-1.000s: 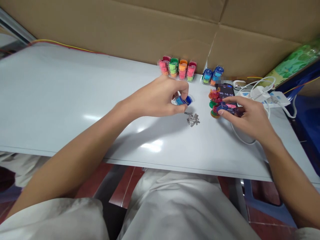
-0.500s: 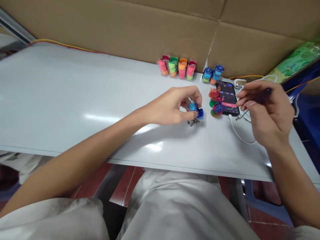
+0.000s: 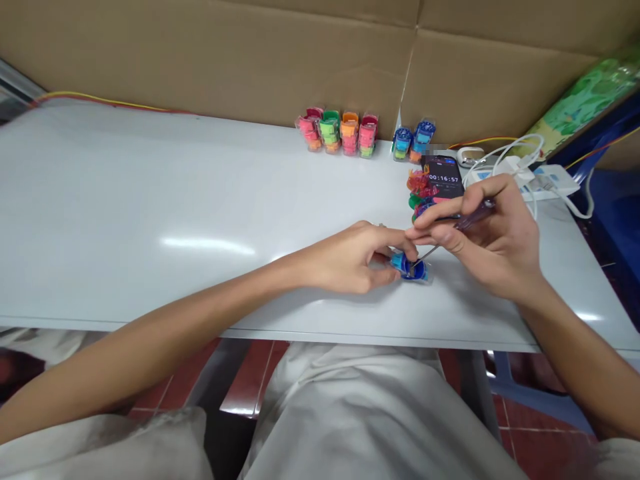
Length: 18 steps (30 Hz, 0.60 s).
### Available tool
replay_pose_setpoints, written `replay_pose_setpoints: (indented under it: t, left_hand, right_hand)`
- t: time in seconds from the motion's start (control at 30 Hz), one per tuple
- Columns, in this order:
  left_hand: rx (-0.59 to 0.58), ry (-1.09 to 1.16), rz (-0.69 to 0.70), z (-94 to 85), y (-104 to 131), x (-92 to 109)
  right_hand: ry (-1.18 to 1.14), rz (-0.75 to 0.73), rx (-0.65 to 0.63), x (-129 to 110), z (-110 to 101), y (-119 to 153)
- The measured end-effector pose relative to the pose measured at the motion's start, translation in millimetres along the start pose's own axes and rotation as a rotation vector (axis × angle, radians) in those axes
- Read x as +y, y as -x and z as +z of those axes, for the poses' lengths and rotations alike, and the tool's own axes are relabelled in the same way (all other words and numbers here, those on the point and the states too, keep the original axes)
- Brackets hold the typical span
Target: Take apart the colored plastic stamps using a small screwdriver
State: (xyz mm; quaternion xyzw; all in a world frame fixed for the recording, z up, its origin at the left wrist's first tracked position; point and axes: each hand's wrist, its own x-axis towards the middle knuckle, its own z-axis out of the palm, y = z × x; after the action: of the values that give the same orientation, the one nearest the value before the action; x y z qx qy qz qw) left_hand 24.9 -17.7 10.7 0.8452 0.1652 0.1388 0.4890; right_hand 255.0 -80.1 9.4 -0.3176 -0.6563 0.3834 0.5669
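My left hand (image 3: 370, 260) holds a small blue plastic piece (image 3: 414, 268) down on the white table (image 3: 150, 200), fingers pinched at its left end. In my right hand (image 3: 490, 240) is a screwdriver (image 3: 475, 217) with a dark purple handle. Its thin shaft slants down to the left, and the tip meets the inside of the blue piece. Just behind my right fingertips lie loose coloured plastic parts (image 3: 417, 181), partly hidden by that hand.
Four stacks of coloured pieces (image 3: 350, 133) and two blue ones (image 3: 413, 141) stand along the cardboard wall (image 3: 250, 60). A phone (image 3: 443, 175), an earphone case (image 3: 471, 157), white cables and a power strip (image 3: 557, 179) are at the right.
My left hand has lowered the blue piece onto the table nearer to me. My right hand has moved left with the screwdriver, whose tip now meets the piece.
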Motion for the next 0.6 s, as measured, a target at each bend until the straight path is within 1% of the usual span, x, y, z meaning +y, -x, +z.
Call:
replay_pose_setpoints:
  t: [0.13, 0.23, 0.33, 0.5, 0.6]
  left_hand:
    - [-0.028, -0.224, 0.046, -0.5, 0.2, 2.5]
    - [-0.037, -0.328, 0.109, 1.9, 0.1, 1.2]
    - [-0.034, -0.380, 0.128, 4.4, 0.7, -0.6]
    - [-0.015, -0.418, 0.134, 6.3, 2.5, -1.0]
    - [-0.017, -0.424, 0.136, 6.3, 2.8, -0.9]
  right_hand:
    - [-0.016, 0.031, -0.010, -0.2, 0.3, 1.5]
    - [-0.015, 0.042, -0.026, -0.3, -0.1, 1.6]
    - [-0.001, 0.049, -0.036, 0.1, 0.1, 1.9]
    - [0.044, 0.045, 0.003, -2.0, 0.5, 2.6]
    - [0.060, 0.074, -0.005, -2.1, 0.0, 2.6]
